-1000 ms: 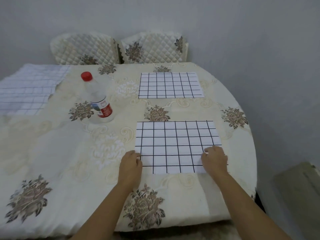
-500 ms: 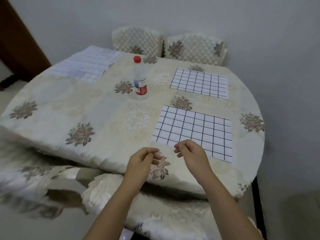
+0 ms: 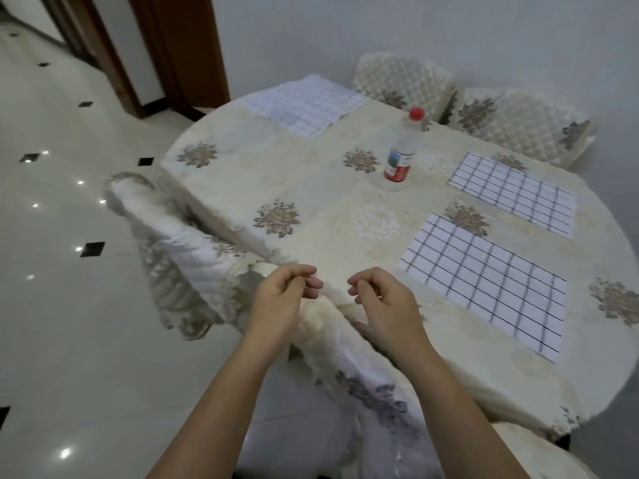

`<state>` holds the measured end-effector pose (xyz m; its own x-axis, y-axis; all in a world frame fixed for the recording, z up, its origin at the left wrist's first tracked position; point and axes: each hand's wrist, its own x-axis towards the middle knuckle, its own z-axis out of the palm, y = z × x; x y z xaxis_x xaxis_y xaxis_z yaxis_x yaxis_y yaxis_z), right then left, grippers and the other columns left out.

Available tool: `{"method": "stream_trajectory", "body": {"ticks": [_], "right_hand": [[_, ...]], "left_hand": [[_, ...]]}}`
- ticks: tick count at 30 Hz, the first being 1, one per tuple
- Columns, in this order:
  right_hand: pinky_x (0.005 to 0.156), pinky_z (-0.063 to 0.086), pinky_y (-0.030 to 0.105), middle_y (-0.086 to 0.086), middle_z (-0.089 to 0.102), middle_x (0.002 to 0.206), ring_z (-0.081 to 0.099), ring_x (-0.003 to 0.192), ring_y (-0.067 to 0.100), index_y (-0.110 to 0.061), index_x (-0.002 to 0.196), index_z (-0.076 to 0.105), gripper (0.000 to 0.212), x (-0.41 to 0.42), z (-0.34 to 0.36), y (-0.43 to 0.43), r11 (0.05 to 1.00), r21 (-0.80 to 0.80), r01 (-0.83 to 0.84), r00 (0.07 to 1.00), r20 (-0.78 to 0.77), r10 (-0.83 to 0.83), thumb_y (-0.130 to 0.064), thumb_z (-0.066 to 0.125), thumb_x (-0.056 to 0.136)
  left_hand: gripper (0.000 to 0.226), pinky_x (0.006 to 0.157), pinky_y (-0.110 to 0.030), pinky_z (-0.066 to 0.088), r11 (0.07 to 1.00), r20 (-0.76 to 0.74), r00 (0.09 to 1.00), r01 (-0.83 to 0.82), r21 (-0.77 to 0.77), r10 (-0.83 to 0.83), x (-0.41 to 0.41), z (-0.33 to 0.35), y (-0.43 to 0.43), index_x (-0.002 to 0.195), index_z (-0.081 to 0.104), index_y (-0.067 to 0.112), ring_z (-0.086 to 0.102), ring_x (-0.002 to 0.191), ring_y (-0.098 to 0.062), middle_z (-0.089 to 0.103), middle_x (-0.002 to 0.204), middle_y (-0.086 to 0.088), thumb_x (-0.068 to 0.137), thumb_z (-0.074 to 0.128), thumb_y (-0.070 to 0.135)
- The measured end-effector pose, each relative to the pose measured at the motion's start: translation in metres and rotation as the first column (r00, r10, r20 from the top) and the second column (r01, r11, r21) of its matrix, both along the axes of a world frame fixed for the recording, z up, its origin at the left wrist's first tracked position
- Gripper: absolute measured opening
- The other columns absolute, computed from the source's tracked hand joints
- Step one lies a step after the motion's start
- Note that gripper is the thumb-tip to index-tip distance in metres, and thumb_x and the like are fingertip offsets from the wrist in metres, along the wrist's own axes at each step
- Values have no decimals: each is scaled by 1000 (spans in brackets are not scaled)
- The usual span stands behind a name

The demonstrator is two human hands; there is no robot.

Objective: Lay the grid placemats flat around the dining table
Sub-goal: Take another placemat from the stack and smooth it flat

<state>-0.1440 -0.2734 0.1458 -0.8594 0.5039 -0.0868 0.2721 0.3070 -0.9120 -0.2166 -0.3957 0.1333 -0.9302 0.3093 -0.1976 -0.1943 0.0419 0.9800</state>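
Two grid placemats lie flat on the cream flowered tablecloth (image 3: 311,209): a near placemat (image 3: 484,285) at right and a far placemat (image 3: 511,193) beyond it. A rumpled stack of grid placemats (image 3: 304,105) sits at the table's far left edge. My left hand (image 3: 281,299) and my right hand (image 3: 383,299) hover side by side over the table's near edge, left of the near placemat. Their fingers are loosely curled and hold nothing.
A plastic bottle (image 3: 403,153) with a red cap stands mid-table. Quilted chairs stand behind the table (image 3: 518,122) and at its near left (image 3: 179,243). Another chair back (image 3: 363,375) is right below my hands. Shiny tiled floor (image 3: 69,236) spreads left, with a wooden door frame (image 3: 179,50) beyond.
Both hands have left the near placemat and drawn back with curled fingers. My view has swung left around the table, so the placemats now lie to my right.
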Motion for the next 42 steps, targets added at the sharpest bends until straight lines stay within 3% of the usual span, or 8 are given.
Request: {"method": "stream_trajectory", "body": {"ticks": [7,9,14,17,20,29,37,42], "right_hand": [[75,47,27,-3,65,84,61,83,15,-33,76,57,30,-82,2,-117,995,26,-100,992,-74,102,-10,47,91],[72,47,25,-5,65,82,61,80,15,-36,74,56,32,-108,3,-159,993,13,-116,988,-98,116,-10,48,91],[70,47,20,-8,63,82,59,77,7,-36,77,56,30,-184,3,-263,978,-57,-201,973,-129,193,-12,47,92],[70,50,29,-2,64,83,60,74,12,-35,76,56,30,-218,-6,-312,969,-112,-221,970,-125,207,-10,48,91],[79,50,32,-10,63,78,60,79,6,-35,75,57,32,-250,-15,-347,964,-125,-237,970,-95,226,-9,49,91],[81,50,38,-9,65,79,61,83,14,-31,80,61,28,-364,-9,-352,975,-142,-172,978,-143,152,-9,47,91],[71,46,20,-10,63,76,58,76,6,-31,76,59,30,-521,7,-341,961,-190,-203,962,-222,159,-10,46,92],[69,46,16,-9,63,76,58,75,5,-30,77,60,28,-591,9,-320,964,-201,-172,965,-230,125,-9,46,92]], "left_hand": [[26,50,-6,42,996,-29,996,-88,13,88,-67,5,-119,95,61,6,57,54,4,64,77,-5,94,37,-4],[26,52,-5,43,994,-32,994,-107,2,107,-88,5,-162,97,62,4,56,54,4,64,78,-6,93,37,-5],[29,54,-4,42,984,-70,985,-162,-75,157,-150,0,-263,88,63,14,59,60,3,67,80,-2,92,40,-1],[30,59,-5,44,974,-85,979,-195,-119,186,-180,-7,-309,87,63,18,60,63,2,67,77,2,92,40,-1],[31,60,-6,44,965,-71,973,-228,-128,220,-209,-14,-344,87,63,18,59,64,1,67,77,2,91,39,-1],[28,60,-5,43,983,-70,987,-153,-102,146,-315,-14,-352,89,62,20,60,67,-1,68,81,2,93,41,2],[28,58,-3,42,974,-129,981,-165,-153,146,-464,3,-340,88,60,23,61,72,-7,67,82,1,94,41,3],[27,59,-5,43,984,-107,990,-106,-144,91,-540,4,-315,90,61,21,61,69,-3,68,82,1,93,41,4]]}}
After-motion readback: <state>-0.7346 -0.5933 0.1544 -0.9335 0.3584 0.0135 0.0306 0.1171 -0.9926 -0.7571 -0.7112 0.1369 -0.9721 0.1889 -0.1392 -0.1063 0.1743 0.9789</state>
